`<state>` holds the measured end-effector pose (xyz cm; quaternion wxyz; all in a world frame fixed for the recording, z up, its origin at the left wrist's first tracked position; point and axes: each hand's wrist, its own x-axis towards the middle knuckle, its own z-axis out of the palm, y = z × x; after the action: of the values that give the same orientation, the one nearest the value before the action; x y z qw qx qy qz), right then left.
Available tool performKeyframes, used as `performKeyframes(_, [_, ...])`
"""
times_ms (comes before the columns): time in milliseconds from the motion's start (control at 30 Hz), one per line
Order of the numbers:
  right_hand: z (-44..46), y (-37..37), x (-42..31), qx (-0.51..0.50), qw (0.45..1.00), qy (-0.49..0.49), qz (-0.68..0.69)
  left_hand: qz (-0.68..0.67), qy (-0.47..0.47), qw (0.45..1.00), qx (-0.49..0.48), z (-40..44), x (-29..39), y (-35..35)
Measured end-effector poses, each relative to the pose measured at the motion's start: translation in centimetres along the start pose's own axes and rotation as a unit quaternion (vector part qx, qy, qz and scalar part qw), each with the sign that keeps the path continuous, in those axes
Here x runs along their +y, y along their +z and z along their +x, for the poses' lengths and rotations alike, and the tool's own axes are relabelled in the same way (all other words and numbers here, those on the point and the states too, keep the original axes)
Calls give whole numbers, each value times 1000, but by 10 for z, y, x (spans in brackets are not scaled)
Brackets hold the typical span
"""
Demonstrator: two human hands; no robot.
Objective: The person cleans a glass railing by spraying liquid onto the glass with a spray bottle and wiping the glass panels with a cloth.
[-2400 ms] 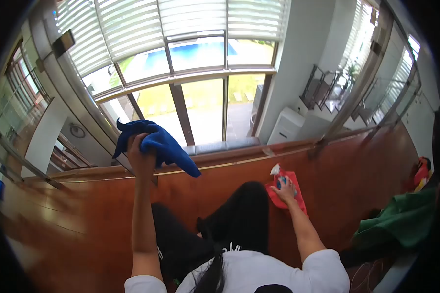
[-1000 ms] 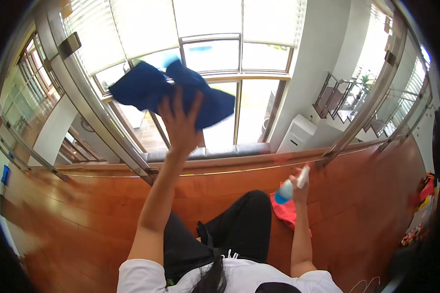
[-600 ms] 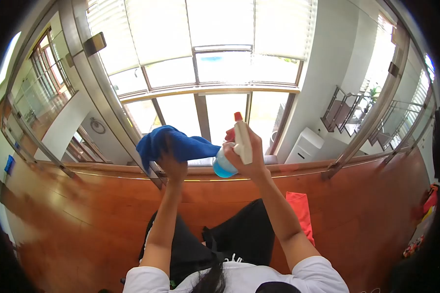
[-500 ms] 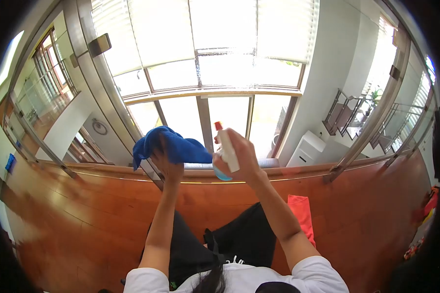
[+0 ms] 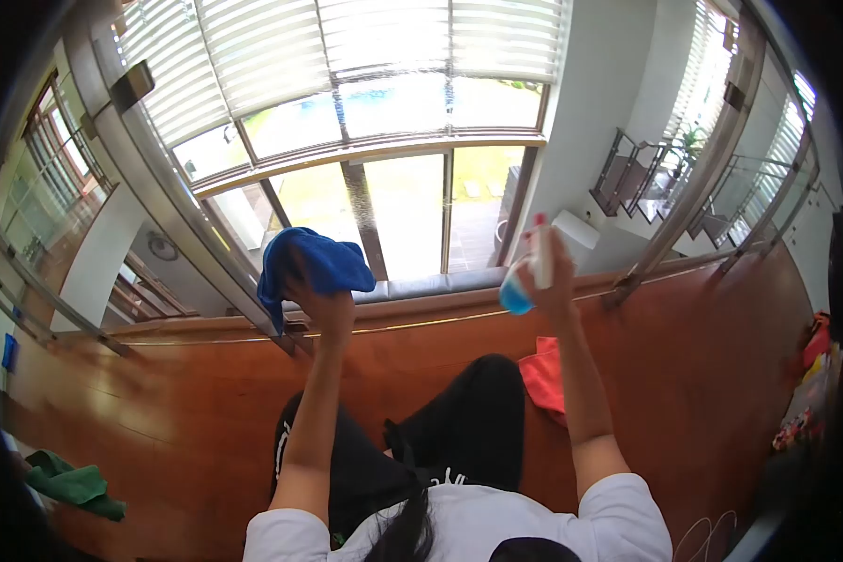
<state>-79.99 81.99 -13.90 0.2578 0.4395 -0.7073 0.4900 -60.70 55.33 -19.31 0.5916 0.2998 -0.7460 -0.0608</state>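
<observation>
A blue cloth (image 5: 314, 267) is bunched in my left hand (image 5: 326, 307), raised in front of the glass panel (image 5: 398, 201) near its left metal post. Whether the cloth touches the glass I cannot tell. Farther right, my right hand (image 5: 556, 279) is wrapped around a spray bottle (image 5: 517, 294) with blue liquid, a white head and a red nozzle. The bottle is tilted. Wet streaks show on the glass between both hands. A red cloth (image 5: 541, 377) lies on the floor beside my right knee, partly behind my right forearm.
A metal post (image 5: 150, 178) with a clamp stands left, another post (image 5: 688, 201) right. Beyond the glass are blinds, a lower room and stairs (image 5: 628, 178). A green cloth (image 5: 77, 485) lies on the wooden floor (image 5: 187, 403) at left; colourful items (image 5: 815, 356) sit far right.
My right hand has moved right with the spray bottle, away from the blue cloth. My left hand stays near the left post. The view has shifted, bringing the green cloth into sight.
</observation>
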Motion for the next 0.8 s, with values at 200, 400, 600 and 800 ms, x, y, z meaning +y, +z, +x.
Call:
performKeyframes(200, [25, -68, 38, 169, 985, 12, -10, -150, 15, 988, -15, -16, 53, 28])
performKeyframes(400, [-9, -74, 43, 9, 996, -20, -91, -17, 102, 993, -52, -8, 95, 16])
performKeyframes(600, [-80, -69, 81, -142, 977, 52, -150, 7, 147, 988, -44, 22, 114, 21])
performKeyframes(800, [-177, -95, 115, -5, 967, 228, -117, -12, 179, 983, 29, 55, 146, 29])
